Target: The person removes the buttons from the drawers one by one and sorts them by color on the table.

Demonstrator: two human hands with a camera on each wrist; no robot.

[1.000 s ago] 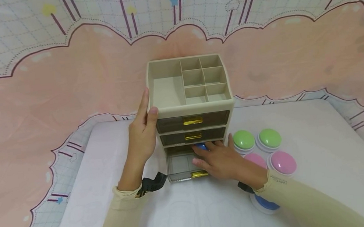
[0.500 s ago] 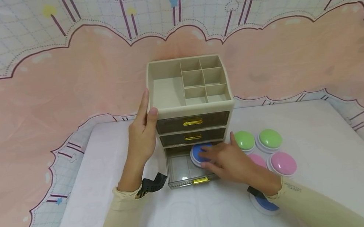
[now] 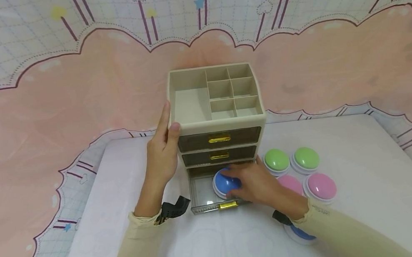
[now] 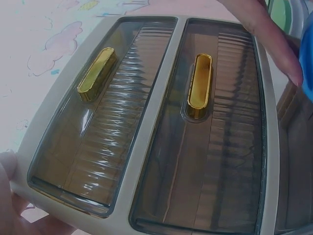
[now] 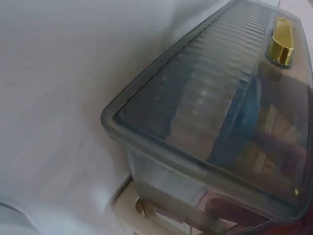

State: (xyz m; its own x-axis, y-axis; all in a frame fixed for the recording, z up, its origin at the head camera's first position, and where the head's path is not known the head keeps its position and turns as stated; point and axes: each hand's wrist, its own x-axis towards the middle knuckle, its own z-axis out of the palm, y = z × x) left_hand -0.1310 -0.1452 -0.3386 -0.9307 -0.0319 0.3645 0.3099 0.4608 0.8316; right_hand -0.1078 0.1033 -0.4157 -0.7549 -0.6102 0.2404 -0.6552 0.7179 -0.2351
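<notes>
Left hand: the left hand [image 3: 161, 156] rests flat against the left side of the drawer box [image 3: 217, 121], fingers straight up and thumb on the front corner. It holds the box steady.

Right hand: the right hand [image 3: 254, 182] has its fingers curled over the blue button [image 3: 224, 183] and grips it from the right side.

Blue button: it is round, blue on top with a white rim. It sits over the right part of the bottom drawer [image 3: 203, 189].

Bottom drawer: it is pulled out toward the person. It is see-through grey with a gold handle [image 3: 227, 205] in front.

Drawer box: it is beige, with little open boxes on top. The two upper drawers are pushed in, each with a gold handle [image 4: 199, 85].

Other buttons: two green buttons [image 3: 276, 161] and two pink buttons [image 3: 321, 186] sit just right of the box. Another blue button [image 3: 300, 232] peeks out under the right sleeve.

Table: the white table [image 3: 364, 162] has a pink cloth behind it.
</notes>
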